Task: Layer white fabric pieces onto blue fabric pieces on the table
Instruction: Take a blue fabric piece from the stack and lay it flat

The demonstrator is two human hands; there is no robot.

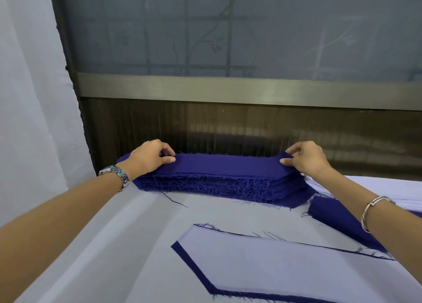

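A thick stack of long blue fabric pieces (pixel 219 184) with frayed edges lies at the far side of the table. My left hand (pixel 150 156) pinches the left end of the top blue piece (pixel 228 163). The right end of that same piece is pinched by my right hand (pixel 306 157) and lifted slightly. Nearer to me a white fabric piece (pixel 274 264) lies on a blue piece (pixel 182 251), whose edge shows around it.
A second, lower pile of blue pieces (pixel 338 216) sits at the right under my right forearm, with white fabric (pixel 388 188) behind it. The table is covered by a white cloth (pixel 114 234). A dark wall panel (pixel 228 129) and window rise directly behind the stack.
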